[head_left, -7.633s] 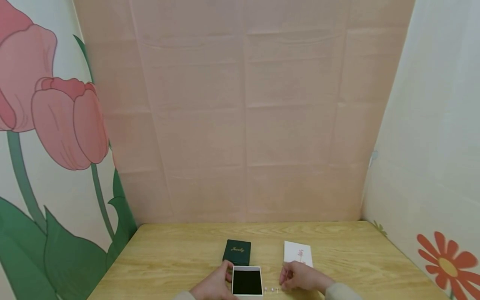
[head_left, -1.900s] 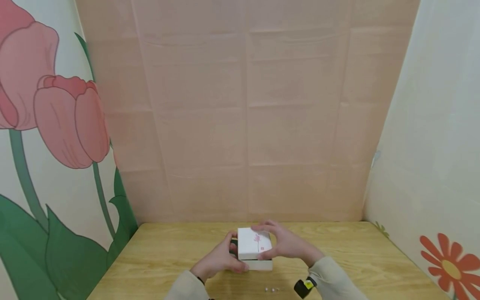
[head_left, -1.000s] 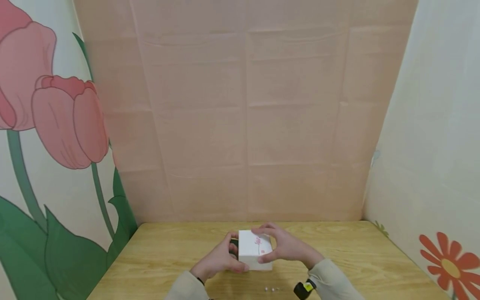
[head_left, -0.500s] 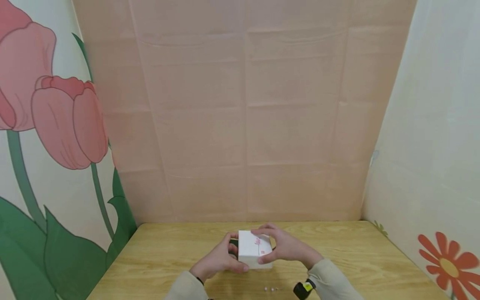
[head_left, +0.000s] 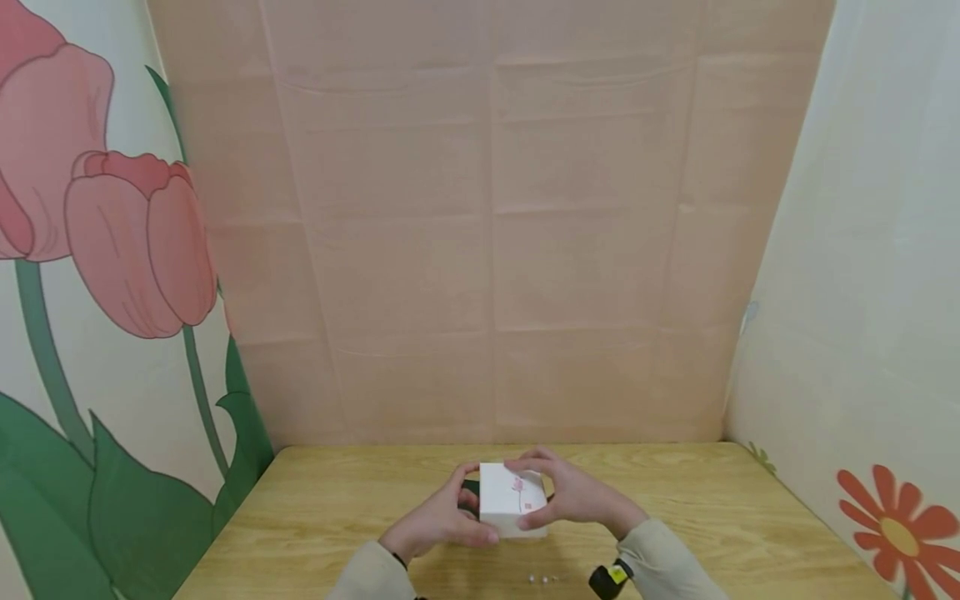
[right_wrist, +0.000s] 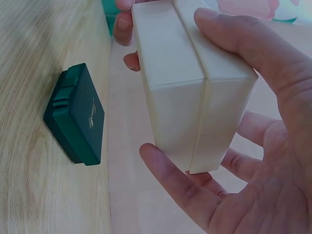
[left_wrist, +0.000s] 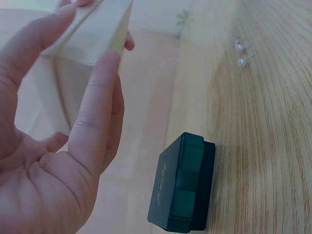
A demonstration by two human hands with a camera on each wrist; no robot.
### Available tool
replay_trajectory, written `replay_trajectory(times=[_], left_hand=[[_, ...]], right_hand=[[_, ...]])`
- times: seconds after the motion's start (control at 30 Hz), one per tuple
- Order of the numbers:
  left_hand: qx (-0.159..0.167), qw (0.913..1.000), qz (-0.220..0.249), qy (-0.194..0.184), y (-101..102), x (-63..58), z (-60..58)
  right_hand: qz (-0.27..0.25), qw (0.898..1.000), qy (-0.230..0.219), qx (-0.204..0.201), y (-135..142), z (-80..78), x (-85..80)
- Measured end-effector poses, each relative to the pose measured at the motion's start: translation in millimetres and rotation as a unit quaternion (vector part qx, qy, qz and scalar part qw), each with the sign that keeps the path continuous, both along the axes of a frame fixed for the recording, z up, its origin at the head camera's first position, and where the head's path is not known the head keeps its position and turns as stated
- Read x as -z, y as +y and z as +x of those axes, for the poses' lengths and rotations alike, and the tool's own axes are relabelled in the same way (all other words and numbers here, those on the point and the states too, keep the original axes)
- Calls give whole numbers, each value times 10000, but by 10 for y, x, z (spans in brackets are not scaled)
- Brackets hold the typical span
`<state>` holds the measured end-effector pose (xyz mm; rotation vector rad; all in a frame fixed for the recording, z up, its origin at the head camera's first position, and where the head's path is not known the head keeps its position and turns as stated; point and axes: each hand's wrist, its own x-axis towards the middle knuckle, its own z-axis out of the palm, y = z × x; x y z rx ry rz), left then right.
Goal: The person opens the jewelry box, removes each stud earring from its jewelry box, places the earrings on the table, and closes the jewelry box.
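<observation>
Both hands hold a white jewelry box above the table, its lid printed with a pink flower. My left hand grips the lower part from the left, thumb at the front. On the right, my right hand spans the lid with thumb and fingers. A seam between lid and base shows on the box in the right wrist view. Several pearl stud earrings lie on the table nearer the person. Mostly hidden behind the left hand is a dark green jewelry box with gold lettering and a bow.
The wood-grain table ends at a pinkish backdrop. A tulip-painted panel stands on the left, a pale panel with a red flower on the right. A black device with a yellow patch sits at the right wrist.
Earlier the box stood open on the table, black inside, with its lid lying to the right. Since then it was lifted, and the lid has come down over the base; lately the hands barely move.
</observation>
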<state>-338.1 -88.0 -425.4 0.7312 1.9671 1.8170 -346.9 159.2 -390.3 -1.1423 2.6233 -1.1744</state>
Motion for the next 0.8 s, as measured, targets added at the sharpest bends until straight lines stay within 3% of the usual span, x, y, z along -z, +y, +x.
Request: replay_trajectory(times=[0.2, 0.5, 0.8], left_hand=[[-26, 9973, 365, -641, 32, -6, -3], [-171, 9978, 267, -582, 40, -8, -21], [-213, 9983, 108, -532, 49, -17, -38]], right_hand=[[-269, 9987, -390, -162, 1, -3, 12], [-204, 9993, -266, -161, 4, -3, 42], [-395, 9976, -483, -309, 5, -24, 91]])
